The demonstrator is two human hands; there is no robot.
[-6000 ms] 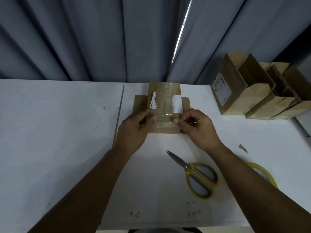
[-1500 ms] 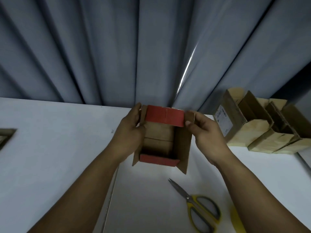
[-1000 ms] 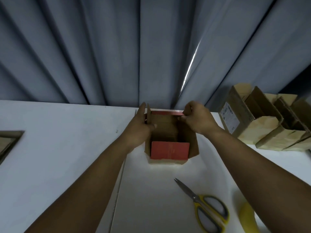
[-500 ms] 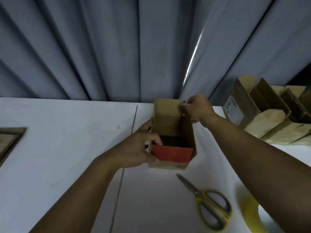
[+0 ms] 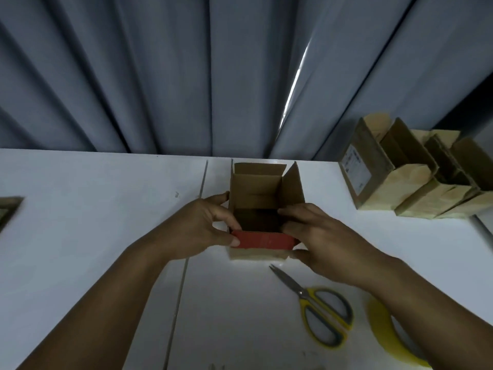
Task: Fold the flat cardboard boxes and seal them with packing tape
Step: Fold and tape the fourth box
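At the near left corner: the left hand (image 5: 205, 228) is curled round the box (image 5: 256, 193), with the thumb pressed on the end of the red flap (image 5: 262, 240) and the fingers hooked at the left wall.
At the near right corner: the right hand (image 5: 320, 239) is likewise clamped on the box, with the fingers laid over the right wall's rim and the thumb tucked below against the front face.
Box: it is stood upright on the table (image 5: 93, 222), mouth up, between the two hands and just ahead of the wrists. Neither hand is placed nearer than the other.
Long axis: it is run from near to far, away from the person, and the red flap is set across it at the near end.
Flaps: the red flap is bent outward over the front. The far flap and the right flap are stood up. The left one cannot be made out.
Step judged: the mouth is not yet closed, so the red flap would probably be swung away from the person, inward over the opening.
Room: bare table is left beyond the box up to the curtain (image 5: 160, 76), and to the left across the seam (image 5: 184, 276).
Edges: the scissors (image 5: 320, 313) are laid just near of the box on the right, blades pointed at its corner. The tape (image 5: 381, 329) is partly covered by the right forearm.
Farther out: other boxes (image 5: 400, 182) are grouped well apart to the right.
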